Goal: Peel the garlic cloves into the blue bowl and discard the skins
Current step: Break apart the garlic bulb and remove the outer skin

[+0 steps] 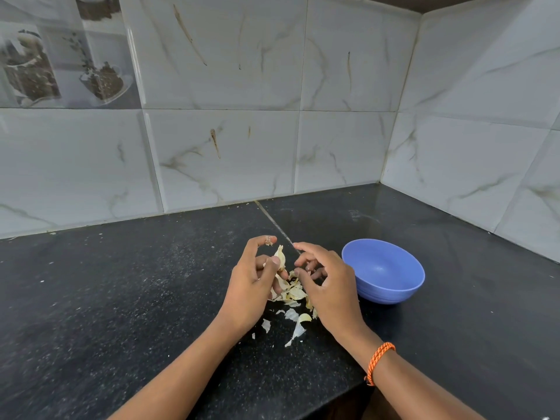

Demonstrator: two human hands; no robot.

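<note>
My left hand pinches a pale garlic clove between thumb and fingers, and a scrap of skin clings to its raised forefinger. My right hand hovers just right of the clove, fingers curled loosely; what it holds, if anything, I cannot make out. Below both hands lies a heap of papery garlic skins on the black counter. The blue bowl stands to the right of my right hand, and the part of its inside that I see looks empty.
Marble-patterned tiled walls meet in a corner behind and to the right of the bowl. Loose skin flakes are scattered toward the counter's front edge. An orange cord bracelet circles my right wrist.
</note>
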